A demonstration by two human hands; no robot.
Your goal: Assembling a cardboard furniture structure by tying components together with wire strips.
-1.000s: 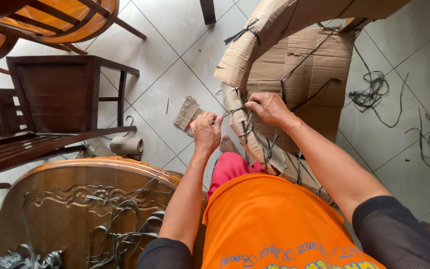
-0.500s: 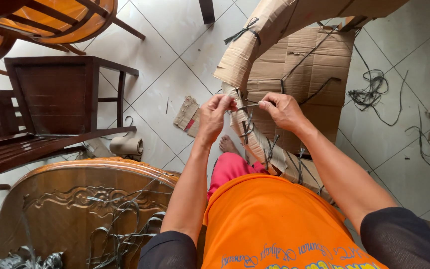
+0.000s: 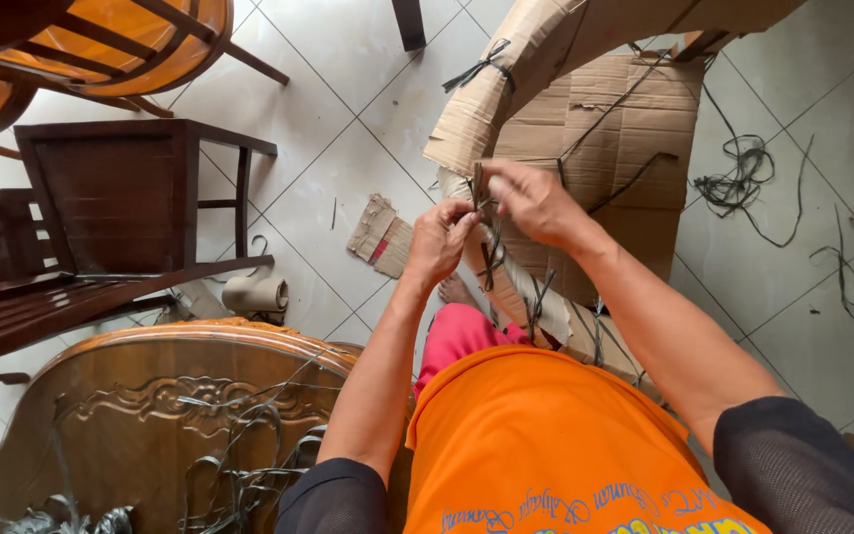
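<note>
My left hand (image 3: 441, 240) and my right hand (image 3: 529, 201) are raised close together in front of me, each pinching a thin dark strap (image 3: 491, 247) that hangs down between them. Below them stands a large piece wrapped in brown cardboard (image 3: 595, 138), bound with more dark straps. My right hand also seems to hold a small flat dark piece at its fingertips; what it is cannot be told. My bare foot (image 3: 459, 292) shows on the tiled floor under the hands.
A carved wooden tabletop (image 3: 130, 415) with tangled straps lies at my lower left. Dark wooden chairs (image 3: 121, 198) stand at left. A cardboard scrap (image 3: 383, 232) and a tape roll (image 3: 257, 294) lie on the tiles. Loose straps (image 3: 743, 183) are scattered at right.
Both hands have risen from the cardboard's lower edge and come together, pulling the dark strap up between them.
</note>
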